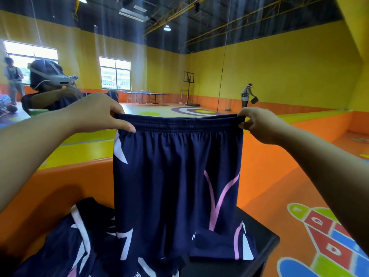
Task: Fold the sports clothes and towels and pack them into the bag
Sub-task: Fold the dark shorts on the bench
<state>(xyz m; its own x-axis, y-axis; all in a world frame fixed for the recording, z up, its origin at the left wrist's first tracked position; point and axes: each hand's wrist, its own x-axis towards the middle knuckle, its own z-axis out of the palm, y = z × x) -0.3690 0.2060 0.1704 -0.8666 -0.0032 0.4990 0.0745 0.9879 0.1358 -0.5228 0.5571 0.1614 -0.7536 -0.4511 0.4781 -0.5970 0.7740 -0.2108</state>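
Above the black table (257,232), both hands pinch the shorts' (177,176) waistband.

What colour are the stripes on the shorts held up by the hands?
Head view: the shorts are dark navy, with pink and white stripes.

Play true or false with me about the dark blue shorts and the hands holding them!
1. Both hands hold the navy-blue fabric shorts with pink stripes by the elastic waistband. True: the left hand and the right hand each pinch one end.
2. The shorts lie folded flat. False: they hang unfolded, held up in the air.
3. Another navy garment with white stripes lies on the black flat table. True.
4. The right hand is empty. False: it pinches the waistband.
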